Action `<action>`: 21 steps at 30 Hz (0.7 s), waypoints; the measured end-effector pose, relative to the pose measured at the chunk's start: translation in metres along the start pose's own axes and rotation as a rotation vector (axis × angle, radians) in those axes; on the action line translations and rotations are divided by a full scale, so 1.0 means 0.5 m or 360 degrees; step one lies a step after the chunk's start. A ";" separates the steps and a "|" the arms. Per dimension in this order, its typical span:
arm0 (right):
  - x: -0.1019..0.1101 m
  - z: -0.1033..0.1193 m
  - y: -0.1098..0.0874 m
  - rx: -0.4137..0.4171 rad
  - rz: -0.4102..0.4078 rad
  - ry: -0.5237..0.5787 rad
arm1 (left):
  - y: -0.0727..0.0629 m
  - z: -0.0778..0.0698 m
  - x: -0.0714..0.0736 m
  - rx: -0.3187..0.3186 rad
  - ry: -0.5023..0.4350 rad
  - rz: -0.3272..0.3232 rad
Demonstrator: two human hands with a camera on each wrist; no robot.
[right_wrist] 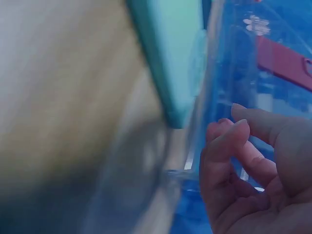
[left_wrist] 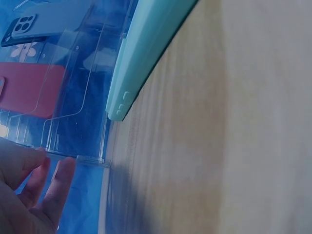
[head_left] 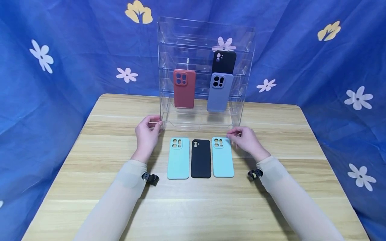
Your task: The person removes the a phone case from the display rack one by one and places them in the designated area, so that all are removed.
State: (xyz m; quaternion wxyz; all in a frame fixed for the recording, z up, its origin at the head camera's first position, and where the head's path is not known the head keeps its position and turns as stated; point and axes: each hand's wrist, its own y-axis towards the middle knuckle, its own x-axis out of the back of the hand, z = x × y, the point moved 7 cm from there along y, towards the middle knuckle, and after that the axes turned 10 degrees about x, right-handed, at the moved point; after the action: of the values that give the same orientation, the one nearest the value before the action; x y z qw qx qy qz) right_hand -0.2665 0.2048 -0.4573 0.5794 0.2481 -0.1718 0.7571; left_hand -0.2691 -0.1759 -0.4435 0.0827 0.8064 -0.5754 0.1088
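My left hand (head_left: pixel 147 133) is at the lower left side of a clear acrylic display stand (head_left: pixel 199 126), fingertips right at its side wall. In the left wrist view the fingers (left_wrist: pixel 57 187) reach toward that edge, fairly straight. My right hand (head_left: pixel 245 139) is by the stand's front right corner, just beyond the top corner of the right mint phone case (head_left: pixel 223 160). Its fingers (right_wrist: pixel 224 146) are loosely bent with nothing between them. A black phone case (head_left: pixel 201 159) and another mint phone case (head_left: pixel 178 162) lie flat beside it in a row.
In the stand, a red phone case (head_left: pixel 184 92) leans at left. A lavender phone case (head_left: pixel 220 95) leans at right, with a second black phone case (head_left: pixel 224 63) behind and above it. The wooden table (head_left: pixel 193 214) ends at a blue flowered curtain (head_left: pixel 99 43).
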 end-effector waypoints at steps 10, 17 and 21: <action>0.038 0.102 0.023 0.0212 -0.0178 0.0016 | -0.002 -0.001 0.003 -0.0022 0.0029 -0.0006; 0.072 0.150 0.048 0.0319 -0.0338 0.0101 | -0.003 0.000 0.003 -0.0020 0.0035 -0.0010; 0.095 0.173 0.068 0.0373 -0.0457 0.0239 | -0.001 -0.002 0.002 -0.0027 0.0023 -0.0013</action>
State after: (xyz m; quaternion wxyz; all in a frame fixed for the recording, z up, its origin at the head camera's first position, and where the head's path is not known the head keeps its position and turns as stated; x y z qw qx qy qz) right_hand -0.2937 0.1861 -0.3581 0.6597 0.2786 -0.0017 0.6980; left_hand -0.2683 -0.1765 -0.4420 0.0941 0.8072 -0.5724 0.1095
